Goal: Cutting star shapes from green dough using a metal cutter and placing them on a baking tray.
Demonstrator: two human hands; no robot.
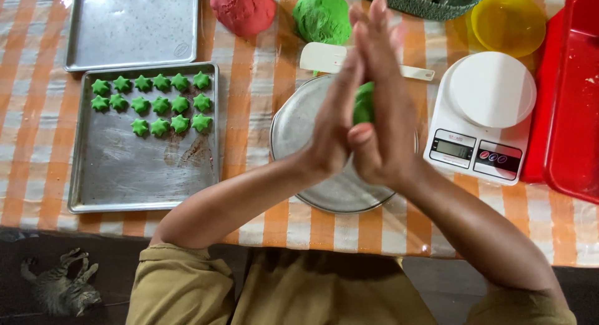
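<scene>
My left hand (335, 122) and my right hand (384, 106) are pressed palm to palm above a round metal plate (293, 131). A small piece of green dough (364, 104) shows between the palms. Fingers of both hands point away from me, straight and together. Left of the plate lies a metal baking tray (131, 181) with several green star-shaped dough pieces (159, 104) in rows at its far end.
A second metal tray (131, 25) sits at the far left. A red dough lump (243, 9), a green dough lump (321, 16), a white scraper (321, 56), a white kitchen scale (483, 116), a yellow bowl (508, 22) and a red tray (571, 100) surround the plate. A cat (59, 287) lies on the floor.
</scene>
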